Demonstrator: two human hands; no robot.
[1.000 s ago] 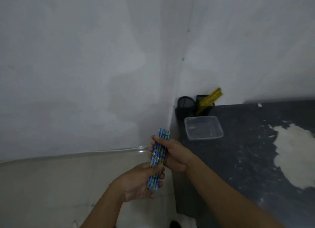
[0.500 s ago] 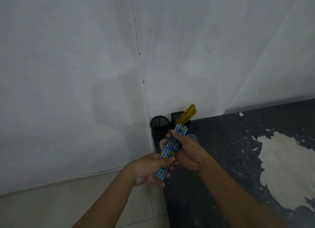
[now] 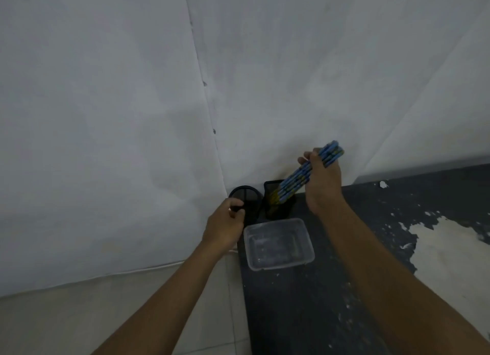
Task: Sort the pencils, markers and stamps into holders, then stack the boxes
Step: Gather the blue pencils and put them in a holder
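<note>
- Holding a bundle of blue patterned pencils [image 3: 307, 173] in a closed grip, the right hand [image 3: 322, 179] has fingers and thumb pinching the upper half of the bundle.
- The bundle is tilted, its top end up and to the right of the grip, its lower end below and to the left, inside the mouth of the square black mesh holder [image 3: 278, 206].
- Yellow pencils [image 3: 274, 196] show in that same holder, just beneath the blue ones.
- Half a second earlier both hands gripped the bundle in front of the holders; now the left hand [image 3: 224, 226] has let go, and the right hand alone has carried the bundle up and over the square holder.
- The left hand now sits low and left of the right grip, fingers curled at the rim of the round black mesh holder [image 3: 245, 199]; whether it pinches the rim I cannot tell.
- The round holder stands touching the square one, both against the white wall [image 3: 132, 115] at the back corner of the dark tabletop [image 3: 318, 301].
- A clear plastic box [image 3: 278, 244] lies just below both holders, between the two forearms, open side up.
- The view has swung since then: more tabletop shows, with its worn pale patch [image 3: 448, 248] well to the right of the right grip.
- The pencils carry a printed pattern, but no writing or brand can be read.
</note>
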